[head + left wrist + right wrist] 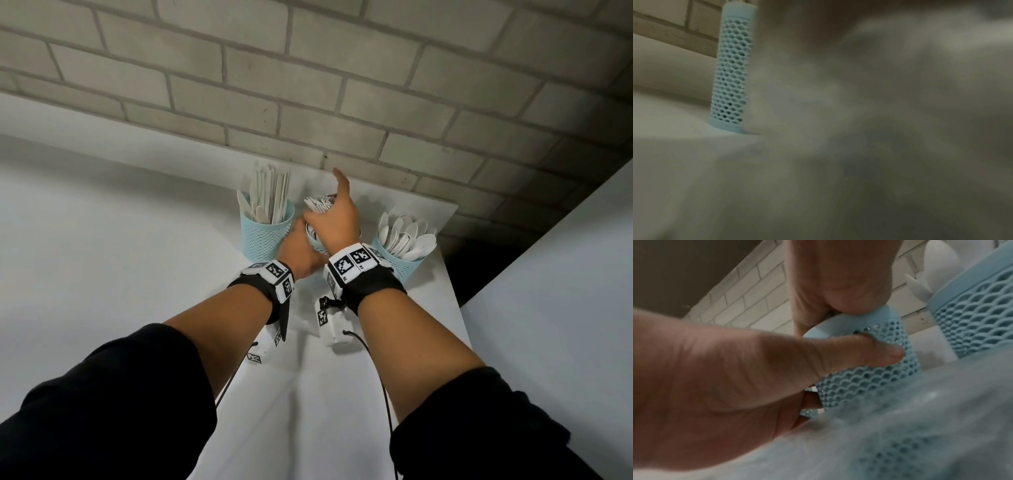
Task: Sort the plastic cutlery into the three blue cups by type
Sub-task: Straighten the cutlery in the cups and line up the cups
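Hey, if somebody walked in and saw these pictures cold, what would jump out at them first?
Probably the two hands crowding the middle cup by the brick wall: the left hand grips its side while the right hand bunches the forks standing in it. Next, the flanking blue mesh cups, the knives upright in the left cup and the spoons fanned out of the right cup.
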The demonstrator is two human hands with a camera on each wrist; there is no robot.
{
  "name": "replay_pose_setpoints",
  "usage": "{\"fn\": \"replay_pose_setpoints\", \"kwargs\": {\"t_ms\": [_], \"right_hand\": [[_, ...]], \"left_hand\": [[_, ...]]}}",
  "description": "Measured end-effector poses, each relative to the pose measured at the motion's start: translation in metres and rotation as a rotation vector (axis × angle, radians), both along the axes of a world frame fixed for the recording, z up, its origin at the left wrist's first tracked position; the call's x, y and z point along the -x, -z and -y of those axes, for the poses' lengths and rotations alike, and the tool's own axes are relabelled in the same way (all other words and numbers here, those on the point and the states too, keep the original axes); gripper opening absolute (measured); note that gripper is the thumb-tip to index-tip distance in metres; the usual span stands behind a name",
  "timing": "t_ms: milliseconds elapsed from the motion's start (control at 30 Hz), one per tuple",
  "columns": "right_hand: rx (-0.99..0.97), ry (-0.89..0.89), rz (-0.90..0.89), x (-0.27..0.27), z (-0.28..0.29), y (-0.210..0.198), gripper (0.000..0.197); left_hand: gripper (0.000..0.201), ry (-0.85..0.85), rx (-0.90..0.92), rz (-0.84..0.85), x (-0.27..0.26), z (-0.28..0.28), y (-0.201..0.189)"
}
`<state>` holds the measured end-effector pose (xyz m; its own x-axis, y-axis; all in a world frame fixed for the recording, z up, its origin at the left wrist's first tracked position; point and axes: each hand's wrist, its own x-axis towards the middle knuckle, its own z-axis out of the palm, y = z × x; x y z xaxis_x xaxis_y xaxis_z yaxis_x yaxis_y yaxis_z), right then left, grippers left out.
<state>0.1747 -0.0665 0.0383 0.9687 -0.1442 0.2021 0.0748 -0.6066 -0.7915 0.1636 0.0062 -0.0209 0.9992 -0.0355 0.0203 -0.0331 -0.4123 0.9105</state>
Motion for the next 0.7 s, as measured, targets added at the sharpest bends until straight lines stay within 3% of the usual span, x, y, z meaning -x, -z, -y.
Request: {"fn": "replay_pose_setpoints", "kwargs": {"t_ms": [67, 133, 267, 400, 567, 700], "right_hand": [[-0.037, -0.019, 0.040, 0.000, 0.000, 0.002, 0.060], [-0.139, 0.001, 0.116, 0.002, 0.004, 0.000, 0.052], [-0.344, 0.104, 0.206, 0.008, 0.018, -0.012, 0.081], [-0.306, 0.051, 0.139, 0.020, 0.021, -0.010, 0.112], [-0.316, 0.046, 0.080, 0.014, 0.012, 0.000, 0.132], [-0.142, -0.068, -0.054, 0.009, 0.012, 0.003, 0.133]], "left_hand": [[0.100, 0.008, 0.017, 0.007, 0.000, 0.000, 0.000], [0.100, 0.014, 0.026, 0.016, 0.001, 0.000, 0.000], [0.098, 0.013, 0.056, 0.029, 0.003, 0.000, 0.000], [0.101, 0.012, 0.038, 0.031, 0.004, 0.000, -0.001], [0.088, 0.048, 0.004, 0.035, 0.003, 0.001, -0.003], [0.106, 0.047, 0.019, -0.002, 0.005, 0.001, -0.004]]}}
